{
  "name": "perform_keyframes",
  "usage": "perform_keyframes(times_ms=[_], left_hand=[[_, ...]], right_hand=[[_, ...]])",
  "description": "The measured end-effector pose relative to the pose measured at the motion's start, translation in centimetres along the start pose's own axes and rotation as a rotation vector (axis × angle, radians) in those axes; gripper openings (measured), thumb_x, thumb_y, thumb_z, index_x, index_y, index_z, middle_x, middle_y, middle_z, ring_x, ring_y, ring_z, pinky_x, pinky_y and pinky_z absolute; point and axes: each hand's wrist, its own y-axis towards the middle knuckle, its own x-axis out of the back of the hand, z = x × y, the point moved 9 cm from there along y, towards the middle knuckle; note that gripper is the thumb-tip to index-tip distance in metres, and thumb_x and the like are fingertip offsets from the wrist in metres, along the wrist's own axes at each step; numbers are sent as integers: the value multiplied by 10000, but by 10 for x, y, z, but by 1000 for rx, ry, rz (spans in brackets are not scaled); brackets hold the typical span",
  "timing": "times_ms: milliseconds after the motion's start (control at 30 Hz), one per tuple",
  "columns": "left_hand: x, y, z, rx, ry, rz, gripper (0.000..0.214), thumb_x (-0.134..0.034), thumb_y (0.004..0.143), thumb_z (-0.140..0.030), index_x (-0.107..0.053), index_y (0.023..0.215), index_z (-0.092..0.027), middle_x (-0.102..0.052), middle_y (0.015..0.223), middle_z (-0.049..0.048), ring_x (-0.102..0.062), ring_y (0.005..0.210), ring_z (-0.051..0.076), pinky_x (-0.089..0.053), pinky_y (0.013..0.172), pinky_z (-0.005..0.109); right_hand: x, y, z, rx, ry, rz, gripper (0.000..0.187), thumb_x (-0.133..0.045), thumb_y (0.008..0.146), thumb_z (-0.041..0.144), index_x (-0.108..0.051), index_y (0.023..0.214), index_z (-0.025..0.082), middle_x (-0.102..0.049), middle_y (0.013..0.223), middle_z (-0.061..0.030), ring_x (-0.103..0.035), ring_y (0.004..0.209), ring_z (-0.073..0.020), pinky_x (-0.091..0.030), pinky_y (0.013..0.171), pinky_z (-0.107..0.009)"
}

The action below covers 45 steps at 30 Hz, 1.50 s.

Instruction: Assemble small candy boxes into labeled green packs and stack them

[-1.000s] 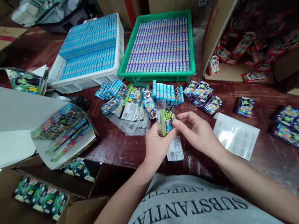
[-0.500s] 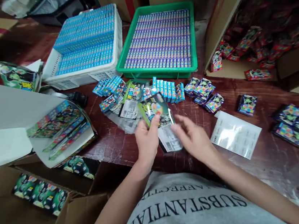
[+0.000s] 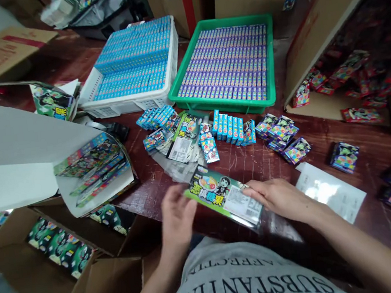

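A flat, glossy plastic packet (image 3: 213, 192) slants above the scuffed dark-red tabletop (image 3: 240, 164), one end pinched in the right hand (image 3: 276, 196); the blurred left hand (image 3: 175, 211) curves at the other, whether gripping I cannot tell. Beyond are narrow blue cartons (image 3: 229, 128) and a rectangular green plastic tray (image 3: 224, 105).

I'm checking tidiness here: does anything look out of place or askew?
The red boxes in the open carton on the right lie jumbled at varied angles, unlike the neat rows of purple boxes in the green tray. No damage is clear, though the carton's inside is dark.
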Motion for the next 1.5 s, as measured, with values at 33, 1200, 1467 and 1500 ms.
perform_keyframes(times_ms=[33, 1200, 1467, 1500], left_hand=[[23, -1, -19, -161, 141, -125, 703, -735, 877, -428, -411, 1473, -245, -478, 1504, 162, -524, 1368, 303, -459, 1124, 505], [-114, 20, -17, -634, 1141, 619, 816, -646, 862, -615, -411, 1513, -182, -545, 1401, 197, -518, 1221, 407, -407, 971, 543], [-188, 14, -58, -612, 1013, 523, 1095, -681, 701, -804, -401, 1512, -125, -564, 1358, 208, -515, 1165, 407, -391, 985, 535], [-198, 14, -57, -610, 1021, 544, 1074, -708, 706, -761, -406, 1507, -114, -588, 1318, 205, -527, 1133, 401, -401, 962, 529]], right_hand=[[0, 6, 2, 32, -76, 46, 402, -323, 1088, 452, -629, 951, 229, -733, 730, -38, -703, 637, -204, -338, 556, -289], [90, -39, -81, -329, -212, -530, 996, -667, 836, 680, -273, 1568, 130, -413, 1505, -264, -439, 1366, -451, -416, 1092, -628], [98, -41, -120, -342, -158, -491, 861, -715, 823, 475, -360, 1526, 127, -559, 1290, -224, -528, 1233, -433, -448, 1041, -609], [93, -43, -110, -284, -65, -485, 849, -709, 829, 450, -337, 1536, 164, -531, 1328, -205, -525, 1258, -407, -460, 1052, -579]])
